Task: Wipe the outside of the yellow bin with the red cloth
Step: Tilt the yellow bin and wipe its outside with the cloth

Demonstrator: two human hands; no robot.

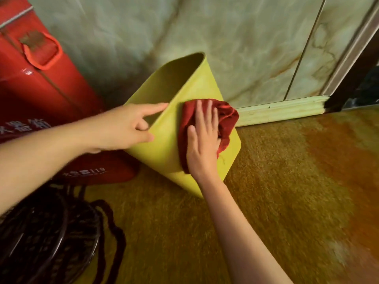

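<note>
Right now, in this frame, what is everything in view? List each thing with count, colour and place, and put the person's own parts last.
yellow bin: one, yellow-green, tipped on the floor at centre, open mouth facing up and left
red cloth: one, dark red, pressed flat on the bin's outer side
red box: one, red with a handle and printed characters, left, behind the bin
dark cord bundle: one, dark brown, lower left, on the floor
floor: one, yellow-brown, mottled
wall: one, pale marbled, behind, with a pale skirting board
left hand: one, gripping the bin's rim
right hand: one, flat on the cloth, fingers spread
</note>
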